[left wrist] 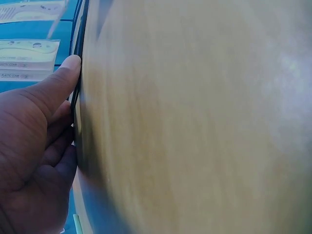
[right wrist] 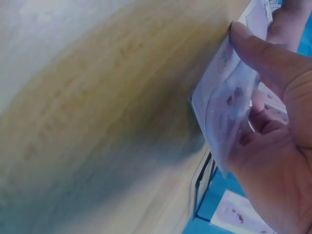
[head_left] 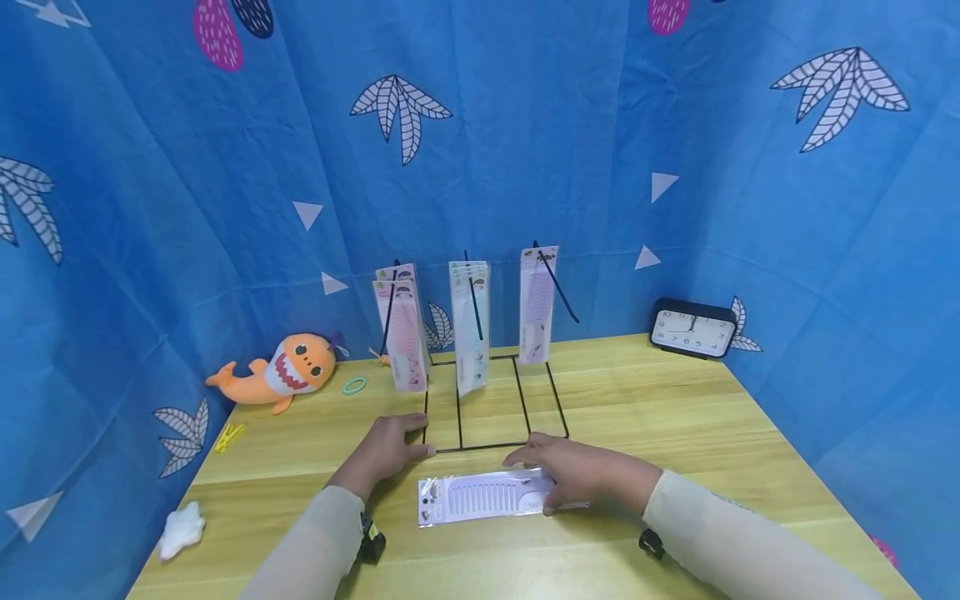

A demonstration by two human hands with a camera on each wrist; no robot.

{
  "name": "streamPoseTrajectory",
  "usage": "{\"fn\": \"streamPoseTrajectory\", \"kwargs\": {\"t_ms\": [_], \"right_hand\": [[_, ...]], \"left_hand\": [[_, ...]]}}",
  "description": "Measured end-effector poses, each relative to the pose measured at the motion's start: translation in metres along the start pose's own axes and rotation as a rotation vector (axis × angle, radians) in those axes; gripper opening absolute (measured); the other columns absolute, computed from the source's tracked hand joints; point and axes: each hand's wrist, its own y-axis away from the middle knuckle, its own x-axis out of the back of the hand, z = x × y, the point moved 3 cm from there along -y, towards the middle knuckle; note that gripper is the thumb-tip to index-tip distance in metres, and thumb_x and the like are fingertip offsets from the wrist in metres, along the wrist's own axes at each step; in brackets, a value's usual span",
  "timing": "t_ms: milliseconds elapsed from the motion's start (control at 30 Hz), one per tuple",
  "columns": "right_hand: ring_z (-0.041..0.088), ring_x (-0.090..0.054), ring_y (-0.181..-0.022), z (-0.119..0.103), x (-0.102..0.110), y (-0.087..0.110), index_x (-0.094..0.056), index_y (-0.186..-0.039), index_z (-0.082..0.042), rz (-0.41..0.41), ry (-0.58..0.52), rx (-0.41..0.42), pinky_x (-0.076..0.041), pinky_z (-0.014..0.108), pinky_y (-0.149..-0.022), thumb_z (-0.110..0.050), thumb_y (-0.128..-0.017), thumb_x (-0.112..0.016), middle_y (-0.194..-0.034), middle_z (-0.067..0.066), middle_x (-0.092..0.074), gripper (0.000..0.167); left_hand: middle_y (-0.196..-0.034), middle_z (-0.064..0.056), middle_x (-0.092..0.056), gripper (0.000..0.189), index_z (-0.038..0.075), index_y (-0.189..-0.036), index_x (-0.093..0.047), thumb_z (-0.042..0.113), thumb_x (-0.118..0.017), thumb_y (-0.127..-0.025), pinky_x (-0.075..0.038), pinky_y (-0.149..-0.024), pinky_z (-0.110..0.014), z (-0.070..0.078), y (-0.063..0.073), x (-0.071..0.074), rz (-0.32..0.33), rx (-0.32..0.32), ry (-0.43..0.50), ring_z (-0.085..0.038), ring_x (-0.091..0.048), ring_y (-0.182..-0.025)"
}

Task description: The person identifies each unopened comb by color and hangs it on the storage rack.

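Note:
A lilac plastic comb [head_left: 483,497] in a clear packet lies crosswise in front of the black wire rack [head_left: 487,446]. My right hand [head_left: 573,471] grips the packet around its right end, thumb at the near edge and fingers at the far edge; in the right wrist view the packaged comb [right wrist: 229,97] is between thumb and fingers. My left hand [head_left: 386,450] touches the rack's front left corner, with thumb and fingertips against the wire. Packaged combs hang from the rack's hooks: pink combs [head_left: 405,337] at left, pale green-white combs [head_left: 470,333] in the middle, a lilac comb [head_left: 536,308] at right.
An orange shark plush [head_left: 281,372] sits at the back left, near a teal ring [head_left: 354,385], a yellow clip [head_left: 228,437] and a white fluffy piece [head_left: 181,530]. A black clock [head_left: 693,328] stands at the back right. Blue curtain [head_left: 525,125] surrounds the wooden table [head_left: 675,408].

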Motion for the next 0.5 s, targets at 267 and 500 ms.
{"fn": "streamPoseTrajectory", "kwargs": {"t_ms": [267,500], "right_hand": [[0.006,-0.060,-0.115,0.003,0.006,0.009,-0.062,-0.155,-0.031,0.030,-0.057,-0.015,-0.060,0.038,-0.106,-0.008,-0.099,-0.077,-0.132,-0.005,-0.064,0.062],[0.007,-0.057,-0.097,0.003,0.023,0.022,-0.069,-0.141,-0.028,0.104,-0.188,0.030,-0.054,0.028,-0.085,-0.006,-0.108,-0.064,-0.110,-0.008,-0.064,0.039]], "left_hand": [[-0.165,-0.008,-0.057,0.062,0.010,-0.151,-0.066,0.034,-0.085,-0.097,-0.038,-0.132,-0.058,0.000,0.000,-0.001,-0.007,0.006,-0.001,-0.039,-0.045,-0.158],[-0.163,-0.008,-0.059,0.057,0.009,-0.150,-0.066,0.029,-0.083,-0.099,-0.038,-0.131,-0.058,-0.001,-0.001,0.000,-0.001,-0.008,-0.043,-0.039,-0.047,-0.157]]}}
